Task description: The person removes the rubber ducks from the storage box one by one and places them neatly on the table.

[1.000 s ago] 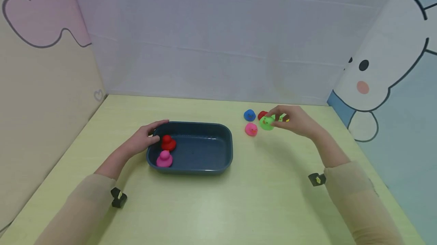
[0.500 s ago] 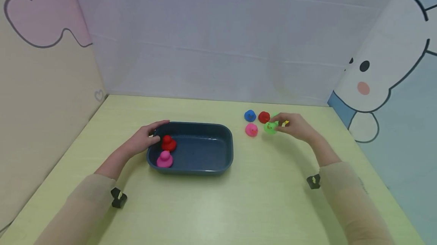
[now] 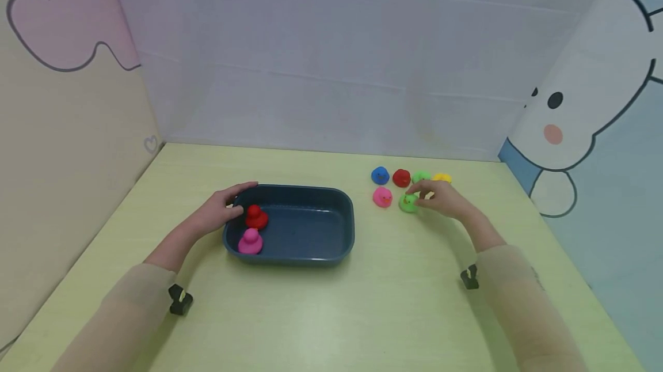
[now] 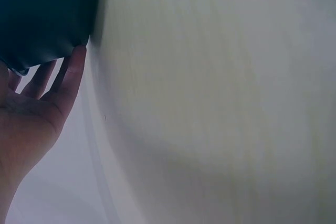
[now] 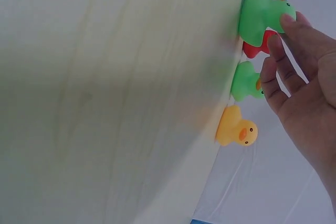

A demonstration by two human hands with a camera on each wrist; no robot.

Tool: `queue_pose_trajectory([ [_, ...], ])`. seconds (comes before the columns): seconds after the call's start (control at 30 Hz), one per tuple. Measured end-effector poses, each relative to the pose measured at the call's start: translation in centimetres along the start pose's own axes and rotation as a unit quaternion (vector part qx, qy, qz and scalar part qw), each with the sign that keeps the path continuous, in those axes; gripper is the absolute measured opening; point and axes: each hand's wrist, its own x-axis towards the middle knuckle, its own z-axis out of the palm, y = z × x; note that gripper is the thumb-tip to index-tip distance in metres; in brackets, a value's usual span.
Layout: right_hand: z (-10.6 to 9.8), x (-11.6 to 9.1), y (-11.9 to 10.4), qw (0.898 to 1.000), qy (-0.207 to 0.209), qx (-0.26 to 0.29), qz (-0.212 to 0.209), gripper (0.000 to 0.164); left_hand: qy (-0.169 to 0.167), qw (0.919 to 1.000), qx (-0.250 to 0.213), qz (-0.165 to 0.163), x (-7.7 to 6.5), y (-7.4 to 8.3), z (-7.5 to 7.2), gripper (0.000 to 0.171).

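My left hand (image 3: 220,211) grips the left end of a dark blue rectangular tub (image 3: 295,261), thumb over the rim and fingers along the outside wall. Inside the tub, a red rubber duck (image 3: 256,219) and a pink one sit at the left end. My right hand (image 3: 446,198) pinches a green rubber duck (image 3: 407,204) by its head, upright, with its base right at the tabletop. In the right wrist view, thumb and fingertips meet at the head of that green duck (image 5: 257,17), while the other fingers are bent beside it.
Just behind the held duck stand a blue duck (image 3: 380,175), a red duck (image 3: 401,178), a second green duck (image 3: 422,176) and a yellow duck (image 3: 442,177). Another pink duck (image 3: 383,197) is to its left. Cloth walls (image 3: 311,61) enclose the table's back and sides.
My right hand has brought the green duck toward me and down to the table, beside the pink duck. The yellow and second green ducks behind are now uncovered. My left hand stays put.
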Motion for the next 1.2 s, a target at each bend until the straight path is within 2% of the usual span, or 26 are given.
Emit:
queue_pose_trajectory([
  [0.27, 0.2, 0.1, 0.0, 1.000, -0.012, 0.012, -0.002, 0.027, -0.003, 1.0000, -0.005, -0.005, 0.0, 0.1, 0.0, 0.058],
  [0.47, 0.3, 0.0, 0.2, 1.000, 0.015, -0.003, 0.001, 0.029, -0.003, 1.0000, 0.001, -0.006, 0.0, 0.1, 0.0, 0.057],
  [0.63, 0.9, -0.1, 0.3, 0.998, 0.052, -0.007, 0.034, 0.031, -0.005, 0.9999, 0.007, -0.006, -0.1, 0.1, -0.1, 0.057],
  [0.83, 1.5, -0.1, -0.6, 0.993, 0.082, -0.002, 0.082, 0.037, -0.006, 0.9999, 0.005, -0.007, 0.0, 0.1, -0.1, 0.057],
  [1.0, 1.9, 0.1, -1.2, 0.992, 0.081, -0.006, 0.101, 0.040, -0.006, 1.0000, 0.000, -0.003, 0.0, 0.0, -0.1, 0.057],
  [1.2, 2.0, 0.4, -1.4, 0.992, 0.071, -0.006, 0.103, 0.038, -0.006, 1.0000, 0.003, 0.005, 0.0, -0.1, -0.1, 0.056],
])
